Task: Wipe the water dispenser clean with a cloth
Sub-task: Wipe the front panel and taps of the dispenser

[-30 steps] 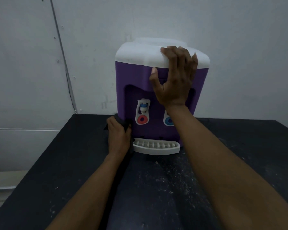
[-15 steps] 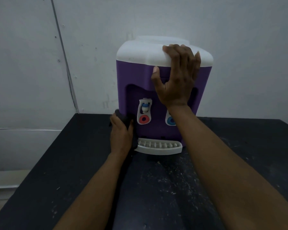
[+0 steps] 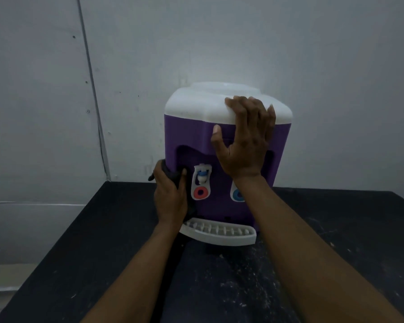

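Barely shows dark cloth (image 3: 169,174), bunched in gripping left hand (image 3: 170,199) at 9 o'clock of water dispenser (image 3: 187,134) on surface (image 3: 103,229). Curls right hand (image 3: 245,145) over white lid (image 3: 196,106) at 12 o'clock; half hides blue tap (image 3: 237,195).

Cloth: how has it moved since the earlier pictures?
The left hand, gripping the dark cloth, slid up the left front edge of the water dispenser, to the height of the red tap. The right hand kept holding the white top.
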### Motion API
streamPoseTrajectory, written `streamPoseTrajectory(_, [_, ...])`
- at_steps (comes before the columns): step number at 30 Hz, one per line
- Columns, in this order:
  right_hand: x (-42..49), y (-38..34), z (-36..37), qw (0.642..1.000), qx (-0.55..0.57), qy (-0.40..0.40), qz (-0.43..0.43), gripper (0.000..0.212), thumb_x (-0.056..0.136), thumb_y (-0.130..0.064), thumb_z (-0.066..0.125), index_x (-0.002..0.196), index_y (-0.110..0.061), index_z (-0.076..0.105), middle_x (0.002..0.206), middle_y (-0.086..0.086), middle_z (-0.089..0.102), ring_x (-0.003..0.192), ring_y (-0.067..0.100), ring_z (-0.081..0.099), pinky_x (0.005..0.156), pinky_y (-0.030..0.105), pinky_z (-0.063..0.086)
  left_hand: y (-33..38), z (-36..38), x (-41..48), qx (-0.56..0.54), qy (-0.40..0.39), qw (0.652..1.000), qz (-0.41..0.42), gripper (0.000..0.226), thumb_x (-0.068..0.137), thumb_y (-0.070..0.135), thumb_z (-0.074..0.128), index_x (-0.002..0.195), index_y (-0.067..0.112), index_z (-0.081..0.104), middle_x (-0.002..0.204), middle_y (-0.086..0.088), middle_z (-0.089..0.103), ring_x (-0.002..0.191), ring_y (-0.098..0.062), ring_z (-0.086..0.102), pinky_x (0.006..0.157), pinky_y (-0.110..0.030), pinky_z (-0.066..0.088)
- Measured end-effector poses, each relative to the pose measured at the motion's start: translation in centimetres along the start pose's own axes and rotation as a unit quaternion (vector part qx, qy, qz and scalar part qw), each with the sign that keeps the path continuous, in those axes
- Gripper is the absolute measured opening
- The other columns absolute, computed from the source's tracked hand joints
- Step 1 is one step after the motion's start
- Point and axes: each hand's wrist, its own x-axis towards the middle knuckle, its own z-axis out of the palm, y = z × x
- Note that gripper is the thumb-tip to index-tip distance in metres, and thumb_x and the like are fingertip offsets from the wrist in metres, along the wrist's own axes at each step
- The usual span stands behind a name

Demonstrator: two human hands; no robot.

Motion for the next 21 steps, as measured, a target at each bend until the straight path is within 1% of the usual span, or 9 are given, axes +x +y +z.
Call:
streamPoseTrajectory(2, [0.0, 0.0, 0.0, 1.000, 0.000, -0.003, 0.001, 0.054, 0.090, -0.043, 0.057, 0.134, -0.011, 0.061, 0.136, 0.009, 0.059, 0.136, 0.032, 0.048, 0.120, 0.059, 0.022, 1.1, 0.6, 1.2, -0.017, 0.029, 0.999, 0.024, 0.055, 0.102, 0.042, 0.053, 0.147, 0.017, 0.035, 0.132, 0.004, 0.055, 0.103, 0.001, 0.055, 0.076, -0.013, 0.045])
streamPoseTrajectory(4, [0.0, 0.1, 0.0, 1.000, 0.002, -0.005, 0.000, 0.055, 0.090, -0.043, 0.057, 0.134, -0.011, 0.061, 0.136, 0.010, 0.059, 0.136, 0.033, 0.048, 0.121, 0.059, 0.022, 1.8, 1.1, 2.6, -0.022, 0.046, 0.997, 0.050, 0.060, 0.103, 0.049, 0.045, 0.152, 0.017, 0.031, 0.145, -0.005, 0.052, 0.116, -0.013, 0.058, 0.085, -0.028, 0.050])
streamPoseTrajectory(6, [0.0, 0.0, 0.1, 1.000, 0.002, -0.006, 0.000, 0.055, 0.090, -0.043, 0.057, 0.135, -0.012, 0.060, 0.137, 0.009, 0.058, 0.136, 0.033, 0.048, 0.121, 0.059, 0.022, 2.1, 1.3, 3.7, -0.021, 0.045, 0.996, 0.074, 0.065, 0.103, 0.053, 0.041, 0.156, 0.019, 0.026, 0.152, -0.009, 0.046, 0.125, -0.024, 0.058, 0.091, -0.034, 0.051])
streamPoseTrajectory(8, [0.0, 0.1, 0.2, 1.000, 0.006, -0.006, 0.001, 0.055, 0.090, -0.043, 0.056, 0.135, -0.012, 0.060, 0.137, 0.009, 0.058, 0.136, 0.032, 0.048, 0.121, 0.058, 0.022, 2.3, 1.0, 4.1, -0.028, 0.035, 0.995, 0.090, 0.071, 0.102, 0.057, 0.038, 0.160, 0.020, 0.020, 0.159, -0.008, 0.039, 0.132, -0.021, 0.053, 0.095, -0.028, 0.050])
streamPoseTrajectory(11, [-0.1, 0.0, 0.2, 1.000, 0.007, -0.004, -0.001, 0.055, 0.091, -0.043, 0.057, 0.135, -0.012, 0.059, 0.137, 0.010, 0.058, 0.136, 0.032, 0.048, 0.121, 0.058, 0.022, 2.7, 0.5, 4.9, -0.055, 0.014, 0.990, 0.126, 0.084, 0.099, 0.069, 0.031, 0.162, 0.016, 0.014, 0.166, -0.006, 0.027, 0.139, 0.000, 0.037, 0.100, -0.005, 0.040])
streamPoseTrajectory(13, [0.0, 0.1, 0.2, 1.000, 0.009, -0.004, -0.001, 0.055, 0.091, -0.043, 0.056, 0.135, -0.011, 0.059, 0.137, 0.010, 0.058, 0.136, 0.032, 0.048, 0.121, 0.059, 0.023, 3.3, 0.4, 5.9, -0.052, 0.000, 0.988, 0.148, 0.082, 0.100, 0.066, 0.030, 0.162, 0.016, 0.009, 0.168, -0.006, 0.020, 0.143, -0.004, 0.035, 0.105, -0.017, 0.046])
streamPoseTrajectory(15, [0.0, 0.1, 0.2, 1.000, 0.008, -0.003, 0.001, 0.055, 0.090, -0.043, 0.056, 0.135, -0.010, 0.060, 0.137, 0.010, 0.059, 0.136, 0.033, 0.048, 0.121, 0.059, 0.023, 3.5, 0.3, 6.8, -0.028, -0.010, 0.980, 0.196, 0.074, 0.105, 0.056, 0.032, 0.162, 0.017, 0.006, 0.170, -0.008, 0.012, 0.151, -0.023, 0.031, 0.108, -0.041, 0.050])
streamPoseTrajectory(18, [0.0, 0.0, 0.2, 1.000, 0.005, -0.002, 0.002, 0.056, 0.089, -0.043, 0.057, 0.135, -0.011, 0.060, 0.137, 0.010, 0.059, 0.136, 0.032, 0.048, 0.121, 0.059, 0.023, 3.2, 0.0, 7.7, 0.031, -0.039, 0.961, 0.273, 0.070, 0.108, 0.044, 0.035, 0.160, 0.011, 0.003, 0.170, -0.013, 0.003, 0.157, -0.032, 0.013, 0.117, -0.055, 0.038])
streamPoseTrajectory(21, [0.0, 0.1, 0.2, 1.000, 0.012, -0.002, 0.002, 0.056, 0.089, -0.043, 0.058, 0.135, -0.012, 0.058, 0.137, 0.010, 0.058, 0.136, 0.032, 0.048, 0.120, 0.059, 0.023, 3.9, -0.3, 8.4, 0.117, -0.088, 0.918, 0.369, 0.066, 0.109, 0.036, 0.038, 0.159, 0.003, 0.011, 0.168, -0.017, 0.009, 0.158, -0.024, 0.001, 0.126, -0.042, 0.016])
